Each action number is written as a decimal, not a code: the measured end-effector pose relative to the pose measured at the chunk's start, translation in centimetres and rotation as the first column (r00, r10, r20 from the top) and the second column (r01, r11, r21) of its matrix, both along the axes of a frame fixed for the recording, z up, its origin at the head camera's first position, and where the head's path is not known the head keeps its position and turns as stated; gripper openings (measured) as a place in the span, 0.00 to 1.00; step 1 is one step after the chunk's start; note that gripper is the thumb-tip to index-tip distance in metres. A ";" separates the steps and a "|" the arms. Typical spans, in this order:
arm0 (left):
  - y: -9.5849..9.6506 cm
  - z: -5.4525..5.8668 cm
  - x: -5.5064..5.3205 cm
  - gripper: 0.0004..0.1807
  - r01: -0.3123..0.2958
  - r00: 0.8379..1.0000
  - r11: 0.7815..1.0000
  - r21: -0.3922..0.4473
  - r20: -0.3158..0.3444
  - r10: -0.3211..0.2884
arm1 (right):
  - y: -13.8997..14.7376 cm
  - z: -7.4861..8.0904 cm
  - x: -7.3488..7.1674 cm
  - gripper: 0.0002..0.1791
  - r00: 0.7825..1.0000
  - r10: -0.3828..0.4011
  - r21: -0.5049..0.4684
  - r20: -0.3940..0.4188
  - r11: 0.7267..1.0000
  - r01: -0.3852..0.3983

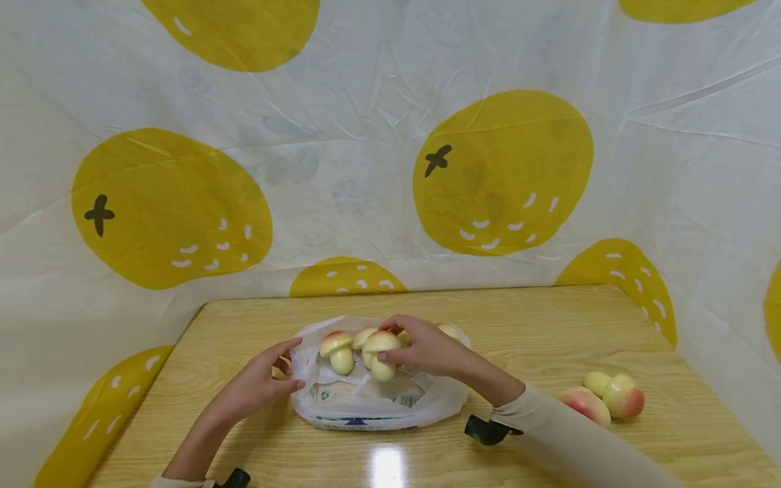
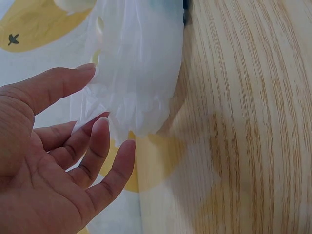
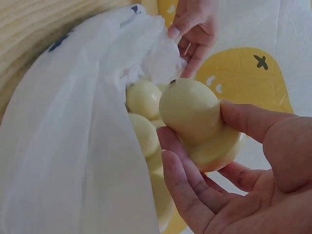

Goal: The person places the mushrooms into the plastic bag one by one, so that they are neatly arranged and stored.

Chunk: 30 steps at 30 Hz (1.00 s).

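A white plastic bag [image 1: 448,400] lies on the table with its mouth spread, holding several toy mushrooms [image 1: 337,343] with cream stems and reddish caps. Over the mouth, my right hand [image 1: 427,349] grips one toy mushroom [image 3: 190,109] between thumb and fingers, its stem end toward the bag in the right wrist view. At the bag's left edge, my left hand [image 1: 259,383] touches the thin plastic. Its thumb and loosely bent fingers [image 2: 97,146] stand apart, and a fold of the bag [image 2: 141,92] lies against them. The bag's bottom is hidden.
To the right on the wooden table [image 1: 518,318] lie toy mushrooms, one with its stem showing [image 1: 622,396] and another [image 1: 586,404] partly behind my right sleeve [image 1: 561,427]. A white curtain with yellow fruit prints [image 1: 354,169] hangs behind and beside the table.
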<state>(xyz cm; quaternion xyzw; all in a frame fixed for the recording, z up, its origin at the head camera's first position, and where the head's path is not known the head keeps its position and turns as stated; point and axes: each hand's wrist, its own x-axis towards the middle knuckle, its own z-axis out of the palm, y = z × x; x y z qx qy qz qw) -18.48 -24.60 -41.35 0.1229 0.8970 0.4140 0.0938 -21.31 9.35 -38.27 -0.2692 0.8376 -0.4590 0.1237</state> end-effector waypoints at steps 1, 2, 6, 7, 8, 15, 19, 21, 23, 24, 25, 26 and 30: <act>0.0 0.0 0.0 0.44 0.002 1.000 1.000 -0.001 -0.002 -0.002 | -0.2 -0.1 0.0 0.23 1.000 0.002 0.003 -0.009 1.000 -0.002; 0.0 0.0 0.0 0.44 -0.002 1.000 1.000 0.000 -0.002 0.002 | -0.4 -0.2 0.1 0.24 1.000 0.006 0.003 -0.011 1.000 -0.006; 0.0 -0.1 -0.1 0.44 -0.004 1.000 1.000 -0.003 0.001 0.004 | -1.2 -0.5 0.1 0.25 1.000 0.019 -0.008 0.001 1.000 -0.019; 0.0 -0.1 -0.1 0.44 -0.008 1.000 1.000 -0.003 0.004 0.008 | -1.4 -0.6 0.1 0.26 1.000 0.024 -0.015 0.007 1.000 -0.024; 0.0 -0.1 -0.1 0.44 -0.010 1.000 1.000 -0.004 0.005 0.010 | -1.6 -0.7 0.1 0.26 1.000 0.028 -0.022 0.006 0.999 -0.028; 0.0 -0.2 -0.1 0.44 -0.007 1.000 1.000 -0.006 0.004 0.007 | -3.0 -1.3 0.3 0.26 0.998 0.054 -0.017 -0.032 0.998 -0.054; 0.1 -0.2 -0.1 0.44 -0.012 1.000 1.000 -0.013 0.004 0.012 | -3.8 -1.5 0.5 0.25 0.998 0.066 -0.012 -0.012 0.998 -0.066; 0.1 -0.1 0.0 0.44 -0.012 1.000 1.000 -0.014 0.008 0.012 | -4.1 -1.7 0.6 0.25 0.997 0.070 -0.012 -0.015 0.997 -0.070; 0.1 -0.1 0.0 0.44 -0.021 1.000 1.000 -0.010 0.019 0.021 | -4.3 -2.0 0.7 0.25 0.997 0.077 -0.007 -0.031 0.997 -0.078; 0.1 -0.1 0.0 0.44 -0.023 0.999 1.000 -0.008 0.022 0.023 | -4.4 -2.1 0.7 0.25 0.996 0.082 -0.007 -0.042 0.997 -0.082; 0.1 -0.1 0.0 0.44 -0.019 1.000 1.000 -0.005 0.021 0.019 | -4.5 -2.1 0.8 0.25 0.995 0.085 -0.003 -0.056 0.996 -0.086; 0.1 -0.1 0.0 0.43 -0.020 1.000 1.000 -0.004 0.022 0.020 | -4.6 -2.2 0.8 0.24 0.994 0.087 0.002 -0.072 0.996 -0.087; 0.1 -0.1 0.1 0.43 -0.023 1.000 1.000 -0.001 0.020 0.023 | -5.1 -2.5 1.1 0.24 0.989 0.072 0.028 -0.126 0.997 -0.069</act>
